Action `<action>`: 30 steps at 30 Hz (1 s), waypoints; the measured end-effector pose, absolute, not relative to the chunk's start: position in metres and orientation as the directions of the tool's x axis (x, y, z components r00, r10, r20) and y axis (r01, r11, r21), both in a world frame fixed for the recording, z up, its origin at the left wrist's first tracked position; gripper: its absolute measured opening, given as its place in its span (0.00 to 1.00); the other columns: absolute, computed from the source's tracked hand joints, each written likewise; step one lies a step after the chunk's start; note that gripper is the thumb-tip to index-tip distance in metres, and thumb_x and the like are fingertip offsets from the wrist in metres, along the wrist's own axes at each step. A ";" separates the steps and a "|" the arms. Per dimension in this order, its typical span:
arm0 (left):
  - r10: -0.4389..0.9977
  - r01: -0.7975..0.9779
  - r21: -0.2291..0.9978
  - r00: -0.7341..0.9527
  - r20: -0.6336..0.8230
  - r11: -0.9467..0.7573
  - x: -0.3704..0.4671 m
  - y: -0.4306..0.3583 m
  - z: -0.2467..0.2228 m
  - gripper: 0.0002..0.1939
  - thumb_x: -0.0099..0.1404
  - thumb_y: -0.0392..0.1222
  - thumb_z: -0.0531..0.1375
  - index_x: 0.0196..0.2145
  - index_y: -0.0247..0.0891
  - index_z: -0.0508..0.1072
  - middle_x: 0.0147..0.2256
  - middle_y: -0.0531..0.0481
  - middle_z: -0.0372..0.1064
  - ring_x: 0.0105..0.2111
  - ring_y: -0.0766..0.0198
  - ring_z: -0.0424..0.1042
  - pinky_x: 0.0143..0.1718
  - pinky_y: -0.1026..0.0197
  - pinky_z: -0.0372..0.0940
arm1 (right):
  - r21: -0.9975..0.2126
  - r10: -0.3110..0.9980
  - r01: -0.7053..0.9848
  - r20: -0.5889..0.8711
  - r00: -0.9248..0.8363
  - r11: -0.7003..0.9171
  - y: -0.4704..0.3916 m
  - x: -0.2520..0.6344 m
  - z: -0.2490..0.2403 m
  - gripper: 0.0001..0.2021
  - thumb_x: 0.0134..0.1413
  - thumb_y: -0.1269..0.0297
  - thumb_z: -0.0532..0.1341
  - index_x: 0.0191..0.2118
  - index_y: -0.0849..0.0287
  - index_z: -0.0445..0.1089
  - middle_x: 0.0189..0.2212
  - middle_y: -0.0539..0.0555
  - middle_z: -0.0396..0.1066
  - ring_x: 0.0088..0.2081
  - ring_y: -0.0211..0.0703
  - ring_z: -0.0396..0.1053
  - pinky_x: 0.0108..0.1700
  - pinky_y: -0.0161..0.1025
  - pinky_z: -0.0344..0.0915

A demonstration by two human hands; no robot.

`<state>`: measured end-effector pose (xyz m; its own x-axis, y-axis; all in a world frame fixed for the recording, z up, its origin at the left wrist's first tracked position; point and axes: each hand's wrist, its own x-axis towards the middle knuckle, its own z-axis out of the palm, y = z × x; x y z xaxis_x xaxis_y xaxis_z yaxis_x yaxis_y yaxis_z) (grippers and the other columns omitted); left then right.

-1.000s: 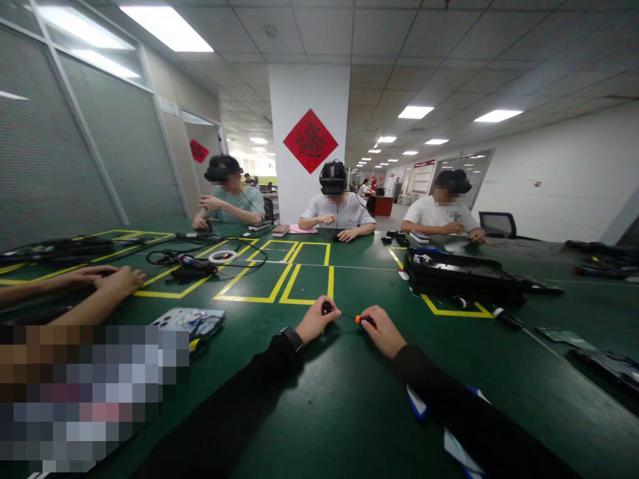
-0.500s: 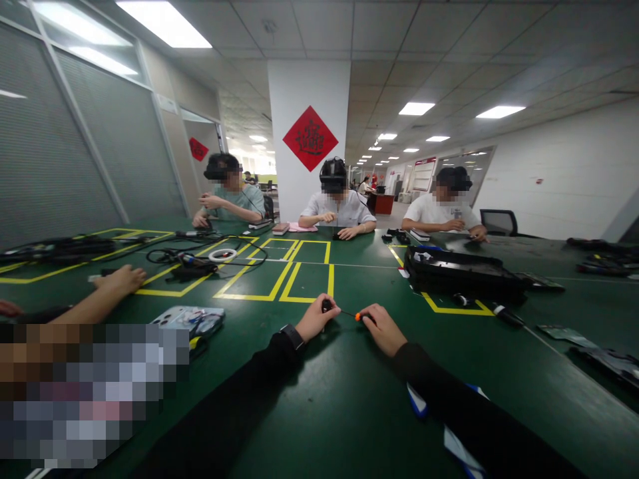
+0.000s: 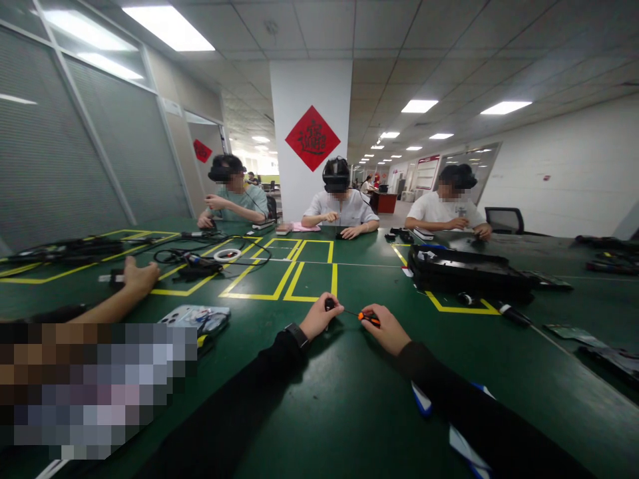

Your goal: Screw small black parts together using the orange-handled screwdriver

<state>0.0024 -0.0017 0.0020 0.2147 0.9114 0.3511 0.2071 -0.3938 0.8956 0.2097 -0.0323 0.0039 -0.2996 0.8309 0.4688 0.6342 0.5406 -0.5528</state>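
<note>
My right hand [image 3: 390, 332] is closed around the orange and black handle of a screwdriver [image 3: 368, 319], above the middle of the green table. Its thin shaft points left, toward my left hand [image 3: 317, 319]. There, thumb and fingers pinch a small black part [image 3: 329, 304], and the shaft's tip reaches the fingertips. Whether the tip sits in the part is too small to tell. Fingers cover most of the black part.
At left, a co-worker's hand [image 3: 140, 276] reaches over the table near a grey case [image 3: 197, 319] with wiring. Black cables [image 3: 192, 263] lie beyond. A long black housing [image 3: 462, 273] stands at right, with a board [image 3: 574, 332] nearer. People sit opposite.
My right fingers have shifted on the screwdriver, so more of its handle shows. My left hand keeps its pinch. The co-worker's hand at left has opened up, and the view has drifted slightly.
</note>
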 end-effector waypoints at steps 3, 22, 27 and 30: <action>0.916 0.210 0.900 0.212 0.340 -0.383 0.002 -0.001 0.001 0.13 0.53 0.47 0.58 0.32 0.36 0.64 0.29 0.53 0.64 0.29 0.68 0.63 0.33 0.64 0.58 | -0.518 0.840 0.677 0.446 -0.309 0.524 -0.029 0.211 0.003 0.08 0.52 0.67 0.52 0.31 0.60 0.68 0.31 0.54 0.66 0.37 0.40 0.62 0.43 0.39 0.58; 0.942 0.177 0.934 0.193 0.276 -0.310 0.004 -0.005 0.004 0.12 0.52 0.45 0.57 0.33 0.37 0.63 0.29 0.53 0.66 0.24 0.70 0.63 0.24 0.68 0.59 | -0.496 0.824 0.669 0.442 -0.355 0.554 -0.030 0.213 0.003 0.08 0.53 0.67 0.51 0.36 0.59 0.66 0.34 0.54 0.66 0.38 0.41 0.61 0.43 0.39 0.57; 0.917 0.132 0.922 0.226 0.329 -0.363 0.003 -0.002 0.003 0.11 0.52 0.43 0.58 0.32 0.36 0.63 0.29 0.53 0.66 0.30 0.69 0.65 0.35 0.65 0.60 | -0.525 0.835 0.661 0.443 -0.326 0.536 -0.031 0.212 0.002 0.08 0.51 0.67 0.54 0.38 0.59 0.65 0.35 0.53 0.66 0.38 0.41 0.61 0.42 0.39 0.58; 0.924 0.135 0.929 0.220 0.311 -0.345 0.003 -0.002 0.002 0.11 0.52 0.44 0.58 0.32 0.37 0.64 0.30 0.53 0.66 0.29 0.68 0.65 0.34 0.64 0.60 | -0.500 0.827 0.671 0.451 -0.337 0.547 -0.030 0.212 0.003 0.11 0.55 0.67 0.48 0.35 0.59 0.67 0.33 0.54 0.66 0.38 0.41 0.61 0.43 0.40 0.57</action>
